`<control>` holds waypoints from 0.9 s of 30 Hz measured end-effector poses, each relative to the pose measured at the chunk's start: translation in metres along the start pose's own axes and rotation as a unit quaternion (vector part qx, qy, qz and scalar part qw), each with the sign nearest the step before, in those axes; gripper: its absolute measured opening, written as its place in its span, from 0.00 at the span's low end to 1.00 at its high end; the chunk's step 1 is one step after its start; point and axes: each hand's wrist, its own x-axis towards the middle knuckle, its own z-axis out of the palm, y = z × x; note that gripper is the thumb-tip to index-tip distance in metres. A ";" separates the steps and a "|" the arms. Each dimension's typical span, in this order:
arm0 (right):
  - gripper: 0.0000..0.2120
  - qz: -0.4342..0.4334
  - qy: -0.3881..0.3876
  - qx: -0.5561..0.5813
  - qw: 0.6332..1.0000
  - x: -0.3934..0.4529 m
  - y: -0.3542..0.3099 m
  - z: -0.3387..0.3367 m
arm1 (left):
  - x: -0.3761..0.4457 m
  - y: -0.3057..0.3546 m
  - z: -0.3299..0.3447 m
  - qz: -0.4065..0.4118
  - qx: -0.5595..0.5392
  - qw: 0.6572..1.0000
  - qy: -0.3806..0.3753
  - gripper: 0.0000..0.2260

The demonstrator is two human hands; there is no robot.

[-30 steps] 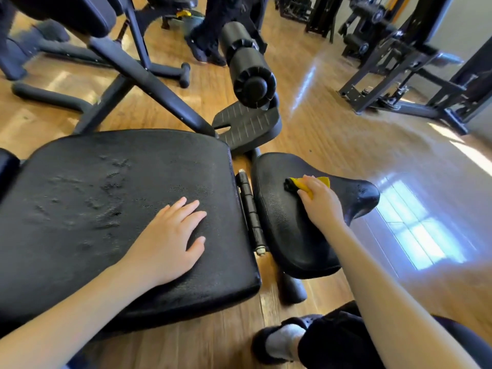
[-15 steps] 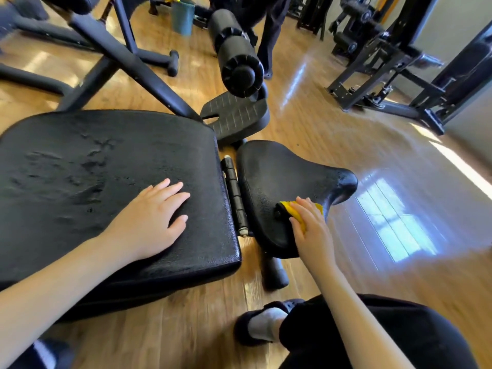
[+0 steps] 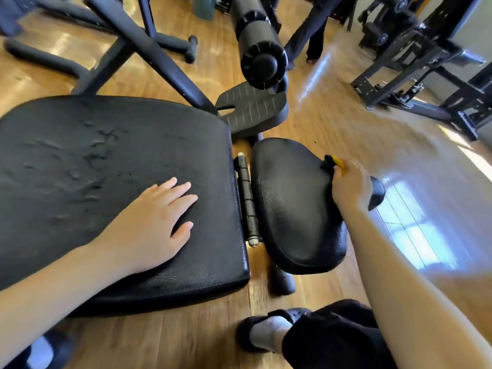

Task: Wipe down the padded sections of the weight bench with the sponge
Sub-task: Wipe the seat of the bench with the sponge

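Note:
The weight bench has a large black back pad (image 3: 93, 182) with a worn, wrinkled surface and a smaller black seat pad (image 3: 292, 209) to its right, joined by a hinge (image 3: 246, 193). My left hand (image 3: 151, 225) rests flat on the back pad, fingers spread. My right hand (image 3: 350, 186) grips a yellow sponge with a dark scouring side (image 3: 336, 162) and presses it on the far right edge of the seat pad. Most of the sponge is hidden under my fingers.
A black foam roller (image 3: 259, 49) and a ribbed foot plate (image 3: 253, 107) stand beyond the seat pad. Another bench's frame (image 3: 149, 49) crosses the wooden floor at upper left. Black machines (image 3: 426, 62) stand at upper right. Someone's legs (image 3: 311, 30) are behind the roller. My foot (image 3: 266, 332) is below.
My right hand has swept the sponge from the near edge of the seat pad up to its far right edge. My left hand stays flat on the back pad.

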 end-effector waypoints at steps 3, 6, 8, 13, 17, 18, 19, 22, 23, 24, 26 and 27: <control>0.11 0.006 0.001 -0.023 1.000 -0.001 -0.003 0.000 | 0.001 -0.002 0.000 -0.002 0.002 1.000 -0.018 0.27; 0.09 0.004 0.003 -0.023 1.000 -0.009 -0.002 -0.004 | 0.001 -0.001 0.000 0.002 -0.002 1.000 -0.013 0.29; 0.09 -0.001 0.001 -0.003 1.000 -0.019 -0.001 -0.005 | 0.001 -0.001 0.000 0.000 -0.005 1.000 -0.012 0.30; 0.15 0.008 -0.024 0.074 0.997 -0.057 0.002 -0.008 | 0.001 -0.002 0.000 0.007 -0.007 1.000 -0.001 0.33; 0.15 0.021 -0.034 0.133 0.990 -0.093 0.006 -0.015 | 0.001 0.001 -0.003 -0.006 -0.029 0.999 -0.017 0.39; 0.14 0.022 -0.033 0.147 0.988 -0.100 0.007 -0.018 | 0.001 0.002 -0.005 -0.008 -0.032 0.999 -0.022 0.40; 0.15 0.023 -0.032 0.159 0.986 -0.107 0.008 -0.020 | 0.001 0.003 -0.006 -0.011 -0.034 0.999 -0.028 0.41; 0.16 0.036 -0.016 0.198 0.979 -0.134 0.011 -0.025 | 0.001 0.005 -0.009 -0.013 -0.039 0.999 -0.030 0.40; 0.16 0.038 -0.007 0.206 0.978 -0.144 0.013 -0.025 | 0.001 0.006 -0.009 -0.015 -0.041 0.999 -0.028 0.37; 0.16 0.038 -0.001 0.206 0.978 -0.154 0.014 -0.024 | 0.001 0.008 -0.009 -0.017 -0.042 0.999 -0.026 0.34; 0.16 0.035 0.008 0.195 0.980 -0.165 0.016 -0.021 | 0.001 0.008 -0.009 -0.018 -0.040 0.999 -0.028 0.32; 0.15 0.031 0.010 0.189 0.981 -0.165 0.016 -0.019 | 0.001 0.008 -0.009 -0.017 -0.036 0.999 -0.029 0.32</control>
